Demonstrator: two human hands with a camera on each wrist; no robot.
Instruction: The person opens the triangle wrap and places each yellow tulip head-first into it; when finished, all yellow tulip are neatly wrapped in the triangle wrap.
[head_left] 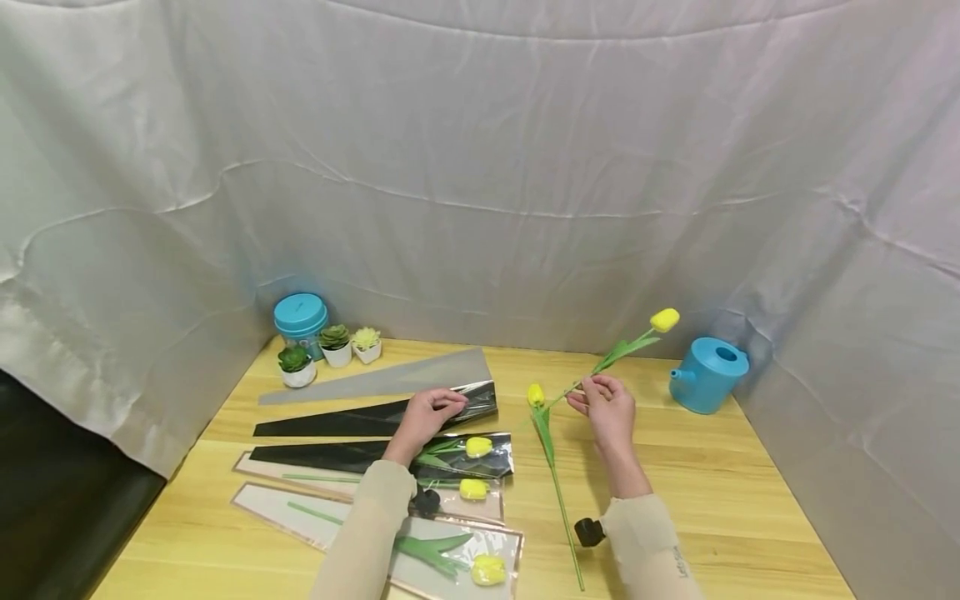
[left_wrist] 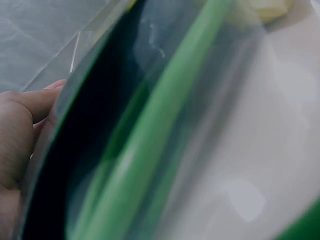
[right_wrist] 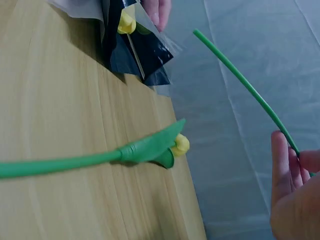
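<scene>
In the head view, right of centre, the right hand [head_left: 611, 408] pinches a tulip [head_left: 618, 352] by its stem above the bench [head_left: 712, 483]; the left hand [head_left: 427, 418], near centre, pinches a black sleeve [head_left: 345, 418]. Left wrist view: left grip partly hidden, left edge. Right wrist view: stem end, upper centre.

Head cam: high, wide, looking forward and down; surface [head_left: 735, 500] across lower half, grey curtain [head_left: 480, 192] above. Left wrist: very close, green stem [left_wrist: 160, 110] crossing mid-frame. Right wrist: near, rolled, surface left, right hand [right_wrist: 297, 200] lower right; shares lying tulip [head_left: 545, 435] with head view.
</scene>
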